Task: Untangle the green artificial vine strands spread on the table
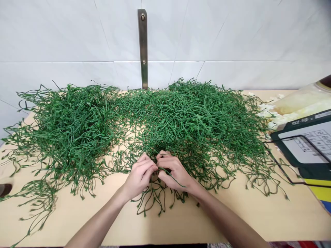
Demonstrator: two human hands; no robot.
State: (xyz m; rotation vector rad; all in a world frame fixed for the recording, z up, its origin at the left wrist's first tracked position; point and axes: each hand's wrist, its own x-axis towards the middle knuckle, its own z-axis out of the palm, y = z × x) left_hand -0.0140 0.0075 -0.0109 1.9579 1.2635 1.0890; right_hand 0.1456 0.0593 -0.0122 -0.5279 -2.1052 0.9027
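Left fingers point(149, 170) and right fingers point(166, 163) pinch a green stem point(172, 176), tabletop point(155, 230) to spare toward the near edge.

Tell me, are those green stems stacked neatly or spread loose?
Spread loose: the green stems lie in tangled heaps across the table, with stray ends straggling out at the edges.

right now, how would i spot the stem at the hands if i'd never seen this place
On the pale table, find the green heap, then the left hand and right hand at its near edge. The stem runs from by the left fingertips across the right hand toward the wrist. It stands out singly against that hand, while its neighbours lie tangled.
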